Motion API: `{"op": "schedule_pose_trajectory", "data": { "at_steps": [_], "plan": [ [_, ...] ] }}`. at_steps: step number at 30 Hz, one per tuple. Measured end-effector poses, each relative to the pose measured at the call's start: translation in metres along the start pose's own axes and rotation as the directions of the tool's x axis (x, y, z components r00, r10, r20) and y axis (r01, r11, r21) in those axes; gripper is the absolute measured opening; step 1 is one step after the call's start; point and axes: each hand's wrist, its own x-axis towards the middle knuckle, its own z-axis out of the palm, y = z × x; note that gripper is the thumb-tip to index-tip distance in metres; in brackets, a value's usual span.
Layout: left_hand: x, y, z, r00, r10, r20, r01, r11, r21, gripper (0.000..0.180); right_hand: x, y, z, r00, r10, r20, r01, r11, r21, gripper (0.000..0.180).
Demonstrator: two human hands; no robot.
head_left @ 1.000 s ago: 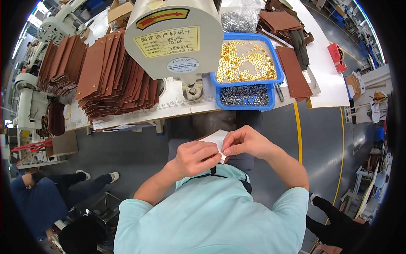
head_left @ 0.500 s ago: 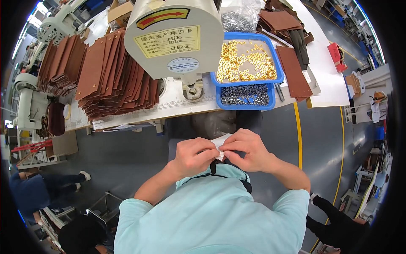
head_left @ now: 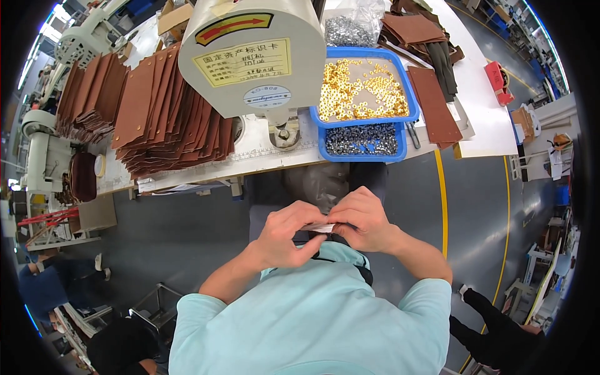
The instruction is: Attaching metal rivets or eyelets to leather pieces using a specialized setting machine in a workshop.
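Piece of thin white material [head_left: 321, 228], nearly edge-on

shiny gray floor [head_left: 412, 194] with yellow lines [head_left: 441, 200] right of the right hand [head_left: 364, 222], white table [head_left: 487, 128] ahead of it, bright lights [head_left: 60, 12] far to its left

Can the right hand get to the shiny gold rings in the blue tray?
Probably yes: nothing lies on the gold rings, and the white machine head stands to their left, so the way looks free. But the right hand's grip is pinching a white piece, so it might need to let go.
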Motion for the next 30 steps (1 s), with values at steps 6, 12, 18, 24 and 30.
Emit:
{"op": "schedule_pose_trajectory", "data": {
  "at_steps": [6,12,18,24,30],
  "plan": [
    [0.0,-0.004,0.009,1.0,-0.004,-0.009,0.005,0.993,0.121,0.043,-0.003,0.001,0.004,0.997,-0.054,-0.063,0.049,0.997,-0.067,0.028],
    [-0.001,-0.003,0.008,1.0,-0.004,0.003,0.003,0.972,0.236,0.042,-0.008,0.003,0.01,0.993,-0.07,-0.096,0.059,0.991,-0.116,0.028],
    [-0.01,-0.009,0.012,0.978,0.207,-0.037,-0.175,0.9,0.4,0.04,-0.01,0.006,0.0,0.993,-0.076,-0.094,0.073,0.997,-0.029,0.036],
    [-0.009,-0.01,-0.007,0.988,0.148,-0.044,-0.131,0.957,0.259,0.025,-0.015,0.036,-0.025,0.981,0.119,0.154,-0.098,0.986,-0.137,0.029],
    [-0.005,-0.006,-0.034,0.901,-0.426,-0.081,0.431,0.901,0.056,0.019,-0.012,0.044,-0.058,0.842,0.467,0.271,-0.451,0.884,-0.122,0.014]
  ]
}}
